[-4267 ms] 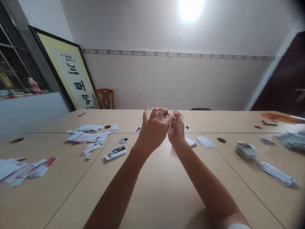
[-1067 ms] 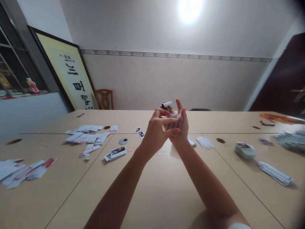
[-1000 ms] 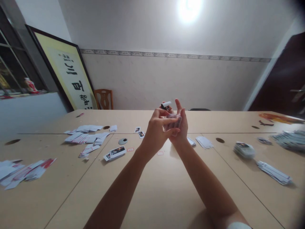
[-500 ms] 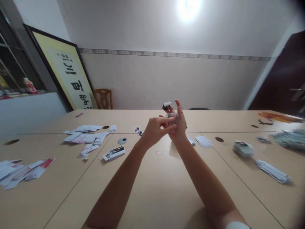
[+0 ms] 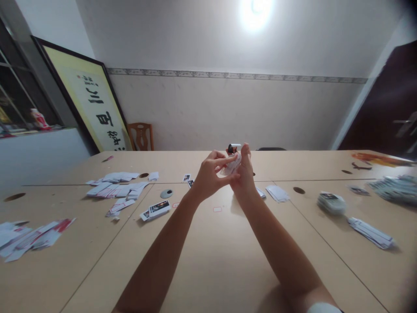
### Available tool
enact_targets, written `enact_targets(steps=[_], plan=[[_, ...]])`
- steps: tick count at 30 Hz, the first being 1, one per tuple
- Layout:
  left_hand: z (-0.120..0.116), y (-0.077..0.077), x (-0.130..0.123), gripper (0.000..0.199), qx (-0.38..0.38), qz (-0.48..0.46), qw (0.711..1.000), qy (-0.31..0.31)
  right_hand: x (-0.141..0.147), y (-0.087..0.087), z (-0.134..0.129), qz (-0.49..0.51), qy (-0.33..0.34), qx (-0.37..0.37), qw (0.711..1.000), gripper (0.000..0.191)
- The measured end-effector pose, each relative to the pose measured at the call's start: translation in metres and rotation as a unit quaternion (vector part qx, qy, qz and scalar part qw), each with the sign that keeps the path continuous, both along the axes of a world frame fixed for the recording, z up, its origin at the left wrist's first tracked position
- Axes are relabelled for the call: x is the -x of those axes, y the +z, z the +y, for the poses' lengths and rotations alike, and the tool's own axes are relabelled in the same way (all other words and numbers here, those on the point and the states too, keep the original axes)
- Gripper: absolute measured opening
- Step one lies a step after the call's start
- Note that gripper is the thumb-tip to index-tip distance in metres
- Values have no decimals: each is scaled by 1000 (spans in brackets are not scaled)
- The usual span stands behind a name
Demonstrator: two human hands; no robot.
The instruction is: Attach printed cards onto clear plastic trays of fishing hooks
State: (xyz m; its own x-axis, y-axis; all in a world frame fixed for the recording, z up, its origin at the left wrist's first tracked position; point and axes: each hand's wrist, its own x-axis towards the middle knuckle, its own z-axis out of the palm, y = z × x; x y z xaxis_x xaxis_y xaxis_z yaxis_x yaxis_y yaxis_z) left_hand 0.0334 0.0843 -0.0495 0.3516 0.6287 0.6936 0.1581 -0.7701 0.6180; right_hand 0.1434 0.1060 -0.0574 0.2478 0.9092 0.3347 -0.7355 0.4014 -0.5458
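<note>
Above the middle of the table both hands meet around a small, clear-looking packet (image 5: 232, 166) with whitish contents. My left hand (image 5: 210, 176) comes from the left, thumb below and fingers above, gripping the packet's near side. My right hand (image 5: 245, 176) supports it from the right with its thumb pointing up; its other fingers are largely hidden. A curled black-and-white card (image 5: 233, 148) sticks up at the right hand's fingertips. What is inside the packet is too small to make out.
Printed cards (image 5: 158, 209) lie left of my arms, near a grey cable cap (image 5: 166, 193). White paper slips (image 5: 117, 187) spread further left. On the right are a white paper stack (image 5: 277, 193), a wrapped card stack (image 5: 331, 202), folded strips (image 5: 370, 232) and a larger pile (image 5: 394, 189).
My left fingers have spread wider over the packet, showing more of it. The curled card has shifted slightly right and down. The things on the table stay where they were.
</note>
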Motion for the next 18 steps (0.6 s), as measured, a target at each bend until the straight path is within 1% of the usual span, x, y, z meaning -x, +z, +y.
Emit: enact_targets(steps=[3,5,8,11,13,15,18], plan=[[-1,1,1,39,-50,44,998,4,2,-2,0,6,-12,-8,1000,54],[-2,3,1,37,-88,84,992,5,2,-2,-2,13,-16,-3,1000,52],[-4,6,3,36,-133,116,984,9,2,1,-6,42,6,16,999,42],[-6,9,6,34,-134,129,982,18,1,5,-10,80,17,16,997,30],[-5,9,8,33,-120,141,982,25,-1,5,-9,99,3,21,995,24],[-3,8,9,33,-107,155,982,32,-3,2,-3,115,-12,52,992,21],[3,3,8,33,-103,167,980,31,-8,-9,12,118,-32,118,985,18]])
